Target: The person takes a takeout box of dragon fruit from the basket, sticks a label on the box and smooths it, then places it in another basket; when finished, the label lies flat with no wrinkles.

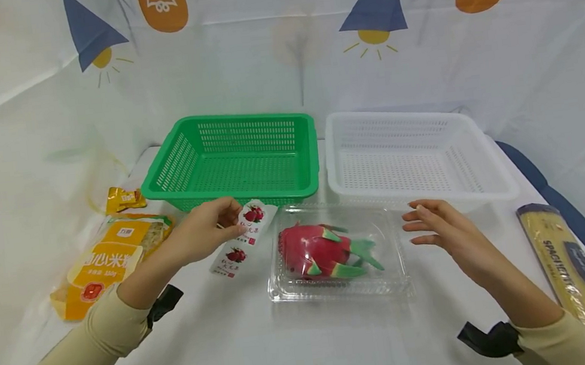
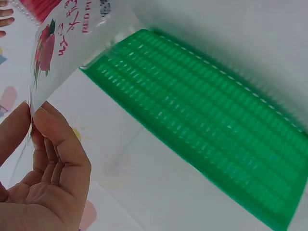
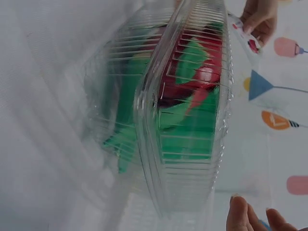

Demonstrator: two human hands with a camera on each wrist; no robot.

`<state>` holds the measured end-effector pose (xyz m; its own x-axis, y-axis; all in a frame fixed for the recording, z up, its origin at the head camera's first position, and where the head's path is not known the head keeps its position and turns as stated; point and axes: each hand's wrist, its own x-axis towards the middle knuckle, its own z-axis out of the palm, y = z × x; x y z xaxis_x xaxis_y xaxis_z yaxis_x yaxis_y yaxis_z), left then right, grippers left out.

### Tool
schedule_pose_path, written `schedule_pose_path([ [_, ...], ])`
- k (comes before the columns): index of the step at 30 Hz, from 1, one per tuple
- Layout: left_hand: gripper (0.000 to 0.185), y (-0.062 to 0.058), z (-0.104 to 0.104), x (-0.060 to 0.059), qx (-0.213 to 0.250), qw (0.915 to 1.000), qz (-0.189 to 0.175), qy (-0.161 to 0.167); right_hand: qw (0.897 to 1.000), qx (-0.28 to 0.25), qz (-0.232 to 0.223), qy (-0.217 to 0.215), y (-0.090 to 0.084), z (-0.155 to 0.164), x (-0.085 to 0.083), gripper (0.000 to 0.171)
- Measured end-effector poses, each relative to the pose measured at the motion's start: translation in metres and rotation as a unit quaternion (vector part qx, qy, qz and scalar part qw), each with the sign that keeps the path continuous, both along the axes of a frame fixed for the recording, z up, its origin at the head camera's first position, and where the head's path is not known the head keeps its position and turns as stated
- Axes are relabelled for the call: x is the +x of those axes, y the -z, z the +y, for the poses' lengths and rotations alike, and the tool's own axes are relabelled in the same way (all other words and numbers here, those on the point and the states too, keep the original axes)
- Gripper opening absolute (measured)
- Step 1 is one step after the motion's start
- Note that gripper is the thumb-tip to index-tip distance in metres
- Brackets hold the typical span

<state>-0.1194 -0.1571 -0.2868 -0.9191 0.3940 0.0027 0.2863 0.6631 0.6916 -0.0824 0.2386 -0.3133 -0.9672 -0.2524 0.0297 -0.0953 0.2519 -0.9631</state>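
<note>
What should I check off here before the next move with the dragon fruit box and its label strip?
1. Left hand pinches the label strip: ok; the left wrist view shows thumb and fingers closed on its edge.
2. Right hand free of the clear box: ok, fingers straight, beside the box, holding nothing.
3. Dragon fruit inside the box: ok.
4. Box lid shut: cannot tell.
5. Green basket holds nothing: ok.
6. White basket holds nothing: ok.
</note>
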Motion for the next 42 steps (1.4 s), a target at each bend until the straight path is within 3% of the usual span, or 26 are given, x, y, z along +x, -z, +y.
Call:
schedule_pose_path([
  [10,0.016,-0.004,0.032,-0.010,0.047,0.9978,0.014,0.045,1.000,0.009,0.000,-0.015,-0.008,-0.018,-0.002,0.040],
  [18,0.016,-0.014,0.054,-0.012,0.051,0.9958,0.023,0.073,0.999,-0.008,0.011,-0.040,-0.013,-0.037,-0.006,0.033],
  [24,0.016,-0.021,0.068,-0.013,0.055,0.9948,0.010,0.085,0.998,-0.022,0.006,-0.055,-0.017,-0.054,-0.009,0.031],
  [42,0.016,-0.026,0.087,-0.011,0.061,0.9923,-0.004,0.108,0.997,-0.048,0.011,-0.051,-0.012,-0.079,-0.016,0.026],
])
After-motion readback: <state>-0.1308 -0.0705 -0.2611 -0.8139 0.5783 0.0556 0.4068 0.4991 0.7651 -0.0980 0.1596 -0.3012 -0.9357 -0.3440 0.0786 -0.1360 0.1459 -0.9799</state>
